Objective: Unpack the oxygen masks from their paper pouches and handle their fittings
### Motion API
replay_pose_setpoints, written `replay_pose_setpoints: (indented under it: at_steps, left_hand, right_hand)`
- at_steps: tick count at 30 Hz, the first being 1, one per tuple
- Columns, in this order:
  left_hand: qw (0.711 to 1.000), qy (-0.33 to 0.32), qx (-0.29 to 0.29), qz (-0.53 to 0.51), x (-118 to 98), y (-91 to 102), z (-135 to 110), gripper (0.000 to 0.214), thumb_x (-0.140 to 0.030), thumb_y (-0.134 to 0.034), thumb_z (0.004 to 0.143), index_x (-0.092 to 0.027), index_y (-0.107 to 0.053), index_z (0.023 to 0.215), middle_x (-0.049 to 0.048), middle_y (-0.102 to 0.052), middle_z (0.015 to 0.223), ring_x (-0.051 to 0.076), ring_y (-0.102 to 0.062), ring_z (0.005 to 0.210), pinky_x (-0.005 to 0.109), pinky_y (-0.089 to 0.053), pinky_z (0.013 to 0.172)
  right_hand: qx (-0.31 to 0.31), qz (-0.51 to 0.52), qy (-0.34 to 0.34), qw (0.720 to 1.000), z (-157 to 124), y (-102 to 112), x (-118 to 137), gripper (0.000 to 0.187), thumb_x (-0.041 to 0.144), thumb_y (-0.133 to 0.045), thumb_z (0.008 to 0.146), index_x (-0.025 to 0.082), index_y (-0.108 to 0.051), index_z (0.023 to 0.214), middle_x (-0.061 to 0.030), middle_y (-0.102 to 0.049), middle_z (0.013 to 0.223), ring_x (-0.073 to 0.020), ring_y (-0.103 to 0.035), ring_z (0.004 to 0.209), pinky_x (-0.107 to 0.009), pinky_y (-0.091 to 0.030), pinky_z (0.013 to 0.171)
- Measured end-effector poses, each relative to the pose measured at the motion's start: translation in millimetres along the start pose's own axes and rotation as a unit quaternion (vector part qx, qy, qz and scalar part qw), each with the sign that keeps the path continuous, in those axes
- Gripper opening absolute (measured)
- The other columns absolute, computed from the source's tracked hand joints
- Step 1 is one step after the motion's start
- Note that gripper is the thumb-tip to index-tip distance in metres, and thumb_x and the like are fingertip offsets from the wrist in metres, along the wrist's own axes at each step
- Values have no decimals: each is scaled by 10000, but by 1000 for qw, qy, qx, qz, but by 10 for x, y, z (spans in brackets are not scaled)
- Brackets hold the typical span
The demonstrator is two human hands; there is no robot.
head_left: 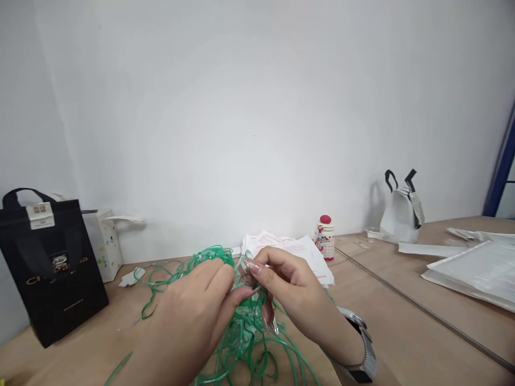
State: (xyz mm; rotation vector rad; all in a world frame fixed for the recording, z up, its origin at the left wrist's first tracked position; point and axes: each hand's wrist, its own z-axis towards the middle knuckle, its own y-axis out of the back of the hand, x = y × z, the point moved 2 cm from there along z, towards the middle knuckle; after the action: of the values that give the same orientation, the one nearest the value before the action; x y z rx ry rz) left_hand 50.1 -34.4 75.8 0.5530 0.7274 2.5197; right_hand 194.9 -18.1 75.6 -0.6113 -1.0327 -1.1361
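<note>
Both of my hands are close together over a tangled heap of thin green tubing point(241, 343). My right hand point(293, 284), with a watch on its wrist, is closed, its thumb and index finger pinching a clear, green-tinted plastic piece point(243, 264) with a rounded end. My left hand point(197, 305) is closed too, fingers curled and thumb pointing toward the same piece. Its back hides most of what its fingers grip. More clear plastic parts lie among the green loops below. A small shiny metal-looking tip point(276, 327) shows under my right fingers.
White papers point(308, 254) lie behind my hands, near a red-topped bottle point(325, 238). At the left stand a black bag point(52, 268) and a white box point(108, 244). A white bag point(399, 217) and flat white packages point(478, 271) are on the right. A seam point(422, 313) crosses the table.
</note>
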Motion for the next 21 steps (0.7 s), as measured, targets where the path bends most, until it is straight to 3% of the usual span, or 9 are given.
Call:
replay_pose_setpoints:
  at_steps: [7,12,16,21]
  left_hand:
    - [998,-67,-6,-4,-125,184,90,410,-436,-305,926,-212,-472,626,-46,-496,525,93,-470,421,206,-335,414]
    - [997,-74,-2,29,-174,252,150,406,-362,-288,942,-213,-511,637,-31,-505,531,102,-527,495,188,-389,467]
    - [996,-80,15,23,-177,259,153,394,-390,-308,930,-219,-499,630,-29,-500,537,109,-524,498,194,-414,483]
    - [994,-104,-43,18,-256,244,61,384,-426,-288,933,-222,-533,719,-31,-517,540,104,-536,495,193,-414,478]
  right_hand:
    - [29,-93,-4,995,-147,-5,74,306,465,-424,895,201,-431,742,62,-431,581,-64,-458,406,-178,-338,372]
    - [-24,-222,56,973,-141,40,105,328,388,-387,925,192,-405,662,40,-395,599,-89,-375,549,-210,-322,494]
    - [-51,-194,79,977,-149,20,136,337,369,-391,918,191,-398,632,40,-367,584,-96,-333,551,-225,-293,494]
    - [-80,-97,81,989,-287,-52,252,354,385,-455,877,189,-427,584,37,-355,537,-93,-326,504,-229,-283,454]
